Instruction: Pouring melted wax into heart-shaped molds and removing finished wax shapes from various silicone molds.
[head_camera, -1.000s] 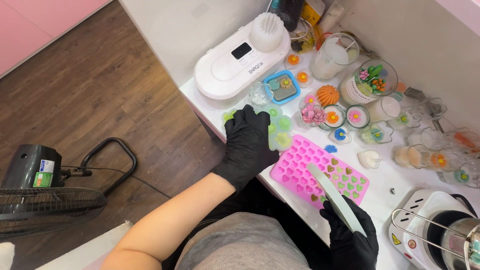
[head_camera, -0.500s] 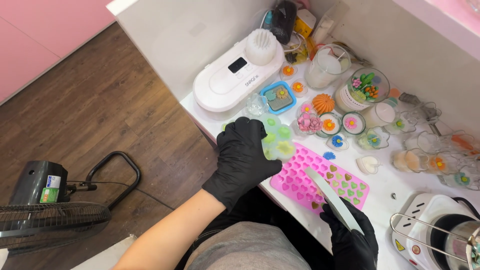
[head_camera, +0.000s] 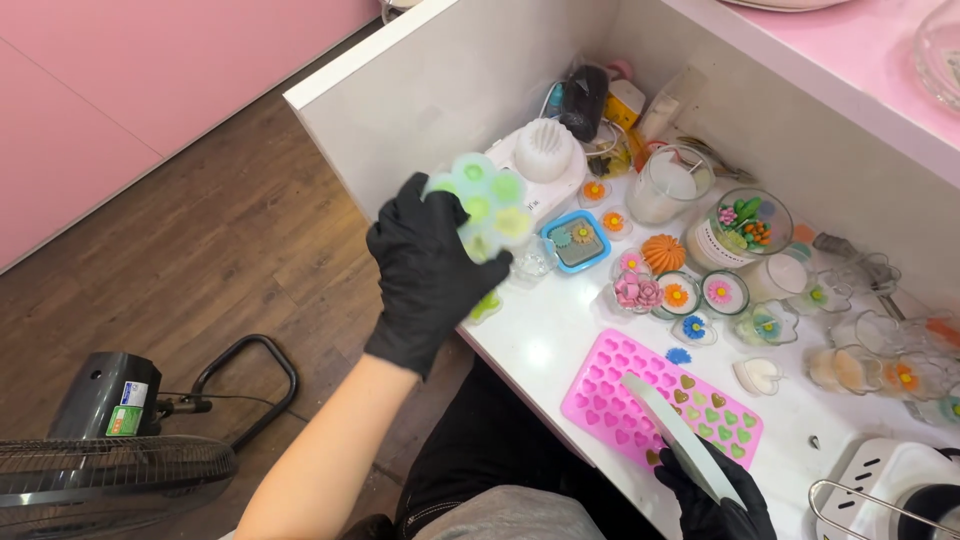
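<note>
I see the clear flower mould (head_camera: 483, 205), its cups filled with pale green and yellow, lifted off the worktop (head_camera: 545, 345) and tilted, held up in front of the white wall of the bench. My left hand (head_camera: 425, 270), in a black glove, has its grip closed on the mould's near edge, fingers curled behind it. My right hand (head_camera: 712, 500), also gloved black, sits low at the frame's bottom, its grip wrapped on the handle of a pale flat scraper (head_camera: 675, 440) whose blade slants up across the pink heart mould (head_camera: 615, 395). That pink tray lies flat on the worktop, with green and yellowish fills in some hearts on its right part.

Beyond the lifted mould stands a white machine (head_camera: 545, 160) with a ribbed round knob. Just beside it lies a small square blue-rimmed mould (head_camera: 576, 240) with a flower inside. Farther right are an orange ribbed candle (head_camera: 664, 253), a pink rose piece (head_camera: 636, 291), and a glass jar (head_camera: 745, 225) topped with coloured flowers.

On the wooden floor at left a black fan (head_camera: 105, 440) carries a small rectangular green-and-white label (head_camera: 124, 420) on its motor housing.
</note>
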